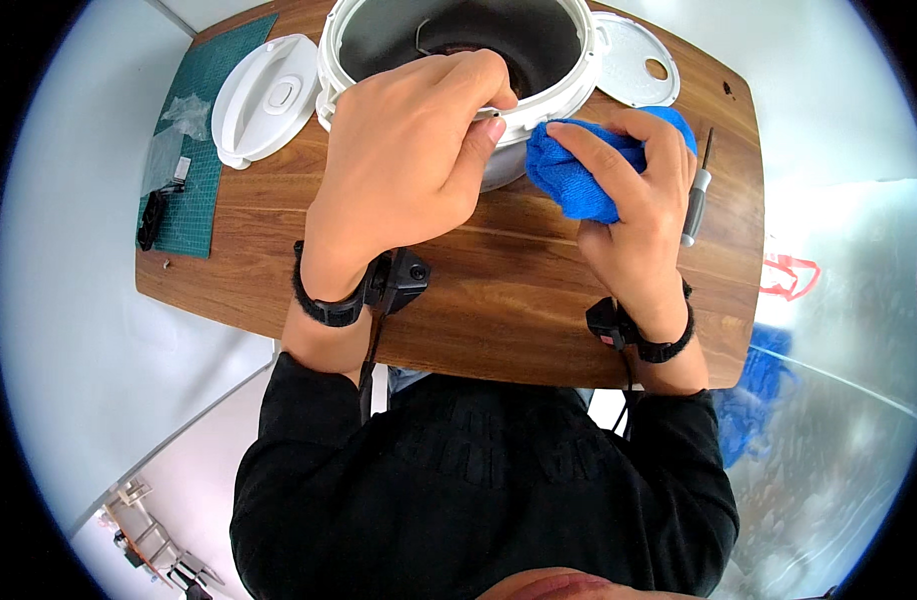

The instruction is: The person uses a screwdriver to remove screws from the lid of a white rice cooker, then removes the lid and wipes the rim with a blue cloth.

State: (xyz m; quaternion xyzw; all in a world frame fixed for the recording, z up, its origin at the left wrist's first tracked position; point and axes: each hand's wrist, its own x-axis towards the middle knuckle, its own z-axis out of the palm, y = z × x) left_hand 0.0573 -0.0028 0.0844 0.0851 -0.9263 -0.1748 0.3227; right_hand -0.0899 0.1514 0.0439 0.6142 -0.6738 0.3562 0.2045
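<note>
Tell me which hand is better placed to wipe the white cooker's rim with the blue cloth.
Probably the right hand: it holds the blue cloth against the white cooker. The left hand grips the rim, steadying it.

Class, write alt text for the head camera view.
A left hand grips the rim of an open white cooker while the right hand presses a blue cloth against its side, on a wooden table.
</note>
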